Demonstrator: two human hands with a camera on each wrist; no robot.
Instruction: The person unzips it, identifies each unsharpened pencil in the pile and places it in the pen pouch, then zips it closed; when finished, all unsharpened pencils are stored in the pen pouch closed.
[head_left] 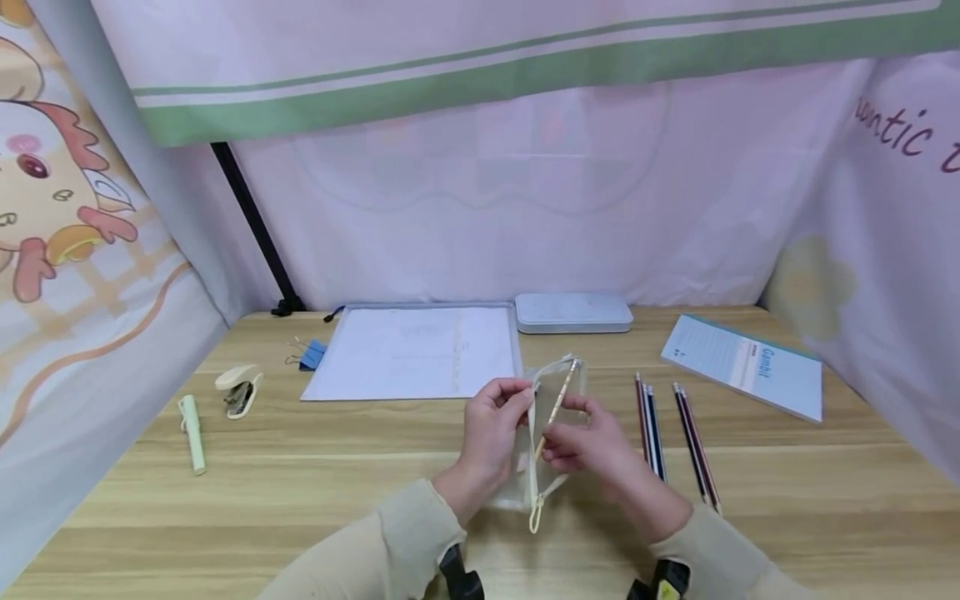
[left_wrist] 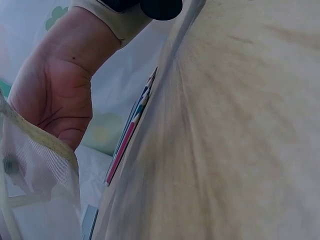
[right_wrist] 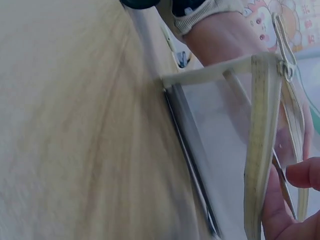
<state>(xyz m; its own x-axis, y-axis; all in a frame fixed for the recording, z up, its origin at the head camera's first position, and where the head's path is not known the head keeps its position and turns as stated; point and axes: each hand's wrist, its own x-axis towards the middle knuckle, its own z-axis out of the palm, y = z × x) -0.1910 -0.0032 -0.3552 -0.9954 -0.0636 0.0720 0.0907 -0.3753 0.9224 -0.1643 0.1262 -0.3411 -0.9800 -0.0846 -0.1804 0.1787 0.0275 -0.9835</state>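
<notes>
Above the table's front middle, my left hand (head_left: 491, 429) pinches one lip of a see-through mesh zip pouch (head_left: 517, 479). Its pale zipper runs upright, with a cord pull (head_left: 536, 515) hanging at the near end. The pouch mouth is spread apart. My right hand (head_left: 592, 442) is at that opening, thumb and fingers around a slender gold-patterned pencil (head_left: 561, 396) that slants across the mouth. In the right wrist view the zipper tape (right_wrist: 262, 125) stands in front of part of the pencil. Seen from the left wrist, the mesh (left_wrist: 45, 170) covers the right fingers.
Several pencils (head_left: 651, 429) lie to the right, near a blue notepad (head_left: 742, 367). Behind the hands are a clipboard with paper (head_left: 420, 350) and a flat pale case (head_left: 573, 312). A blue binder clip (head_left: 312, 356), a stapler (head_left: 240, 392) and a green pen (head_left: 192, 433) lie left.
</notes>
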